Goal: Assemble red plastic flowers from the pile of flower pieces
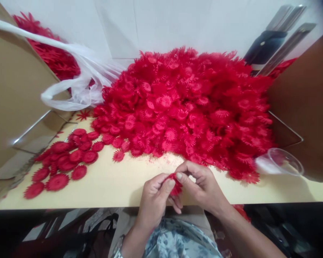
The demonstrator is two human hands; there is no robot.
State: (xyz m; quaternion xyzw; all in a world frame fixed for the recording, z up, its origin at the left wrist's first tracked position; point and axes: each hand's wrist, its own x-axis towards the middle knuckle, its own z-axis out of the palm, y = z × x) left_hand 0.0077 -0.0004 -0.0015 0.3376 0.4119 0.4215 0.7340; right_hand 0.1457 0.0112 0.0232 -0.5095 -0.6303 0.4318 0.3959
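Flower (175, 187) pinched between both hands at the bench (110, 186) edge: left hand (153, 200) and right hand (201, 186) closed on it, fingertips meeting. Seemingly mid-assembly, pressing petals together. Next likely needing a firm squeeze, then a spot among finished ones (61, 165), left of the heap (185, 107).

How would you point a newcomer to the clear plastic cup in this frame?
Start at the big heap of red flower pieces on the pale table. Follow its right edge down to the cardboard wall. There lies the clear cup, on its side, the only transparent thing among red parts.
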